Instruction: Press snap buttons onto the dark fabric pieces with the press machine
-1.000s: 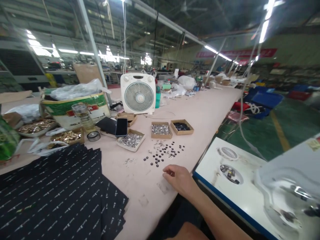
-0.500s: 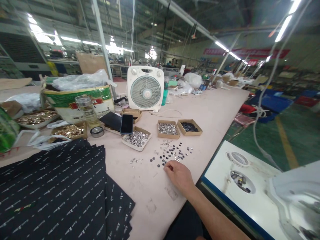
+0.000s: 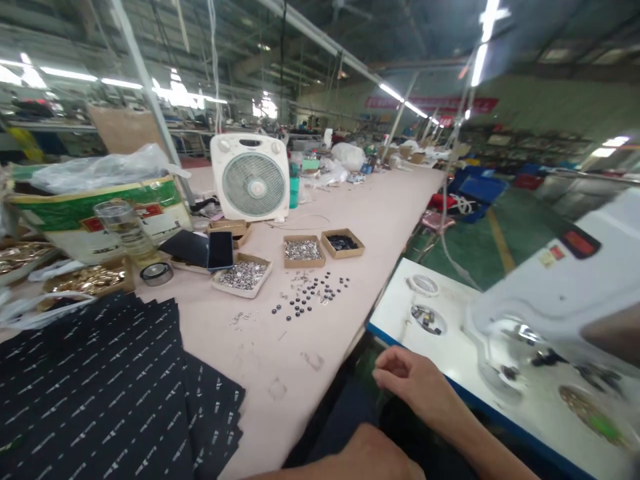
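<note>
My right hand (image 3: pixel 411 381) is beside the near edge of the white machine table, its fingers curled together in a pinch. Whatever may be between the fingertips is hidden. At the bottom edge my left hand (image 3: pixel 373 455) shows only its back, and its fingers are out of sight. On the pinkish worktable (image 3: pixel 345 313) lie loose dark round buttons (image 3: pixel 297 308), with small silvery metal pieces (image 3: pixel 243 319) to their left. Behind them stand a box of silvery pieces (image 3: pixel 303 251), a box of black parts (image 3: pixel 342 243) and a pale tray of metal pieces (image 3: pixel 244 276).
To the right, a white machine (image 3: pixel 560 287) stands on a blue-edged table. Dark printed fabric sheets (image 3: pixel 115 393) cover the left. Farther back are a box fan (image 3: pixel 253 179), a glass jar (image 3: pixel 127 233), a phone (image 3: pixel 221 251) and a tape roll (image 3: pixel 156 273).
My right hand has left the loose buttons and drawn back toward me and right, beside the machine table. My left hand has come into view below. The view has turned right.
</note>
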{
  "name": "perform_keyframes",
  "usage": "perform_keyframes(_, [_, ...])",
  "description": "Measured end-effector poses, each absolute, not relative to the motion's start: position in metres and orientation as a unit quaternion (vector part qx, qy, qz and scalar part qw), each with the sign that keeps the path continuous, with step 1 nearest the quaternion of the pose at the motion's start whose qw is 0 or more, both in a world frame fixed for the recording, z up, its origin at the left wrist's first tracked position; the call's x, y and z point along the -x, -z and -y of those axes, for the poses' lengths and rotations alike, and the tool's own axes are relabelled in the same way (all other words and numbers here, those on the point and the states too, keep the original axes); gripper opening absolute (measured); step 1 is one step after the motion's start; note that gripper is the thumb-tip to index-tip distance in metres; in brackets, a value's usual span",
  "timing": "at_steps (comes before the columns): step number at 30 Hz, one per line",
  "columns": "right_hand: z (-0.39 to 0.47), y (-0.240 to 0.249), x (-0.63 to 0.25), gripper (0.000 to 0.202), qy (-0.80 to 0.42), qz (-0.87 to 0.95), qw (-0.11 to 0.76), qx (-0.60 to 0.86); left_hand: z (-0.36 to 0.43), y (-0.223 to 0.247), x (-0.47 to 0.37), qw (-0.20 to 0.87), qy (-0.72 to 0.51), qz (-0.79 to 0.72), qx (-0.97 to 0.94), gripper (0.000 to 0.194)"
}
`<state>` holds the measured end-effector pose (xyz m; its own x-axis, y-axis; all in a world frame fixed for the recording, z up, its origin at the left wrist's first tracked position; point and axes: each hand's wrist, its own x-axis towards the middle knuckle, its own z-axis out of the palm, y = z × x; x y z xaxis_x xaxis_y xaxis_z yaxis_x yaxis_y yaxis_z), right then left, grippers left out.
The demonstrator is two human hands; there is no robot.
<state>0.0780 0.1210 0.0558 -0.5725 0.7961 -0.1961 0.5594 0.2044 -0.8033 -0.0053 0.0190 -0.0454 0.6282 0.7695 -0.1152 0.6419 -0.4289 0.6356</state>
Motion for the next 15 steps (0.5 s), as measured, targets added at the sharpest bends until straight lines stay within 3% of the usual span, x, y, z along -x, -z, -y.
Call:
perform_keyframes(5, [-0.051, -0.031, -0.167, 0.012, -0.480, 0.695, 0.160, 0.511, 0.016, 0.018, 0.001, 0.175, -0.103, -0.405, -0.892, 0.024])
perform_keyframes(11, [0.021, -0.033, -0.205, 0.006, -0.505, 0.633, 0.190, 0.555, 0.046, -0.020, -0.006, 0.089, -0.105, -0.337, -0.931, 0.026])
perform_keyframes(15, [0.046, -0.044, -0.218, 0.007, -0.513, 0.632, 0.210, 0.541, 0.064, -0.035, -0.004, 0.061, -0.135, -0.319, -0.936, 0.017])
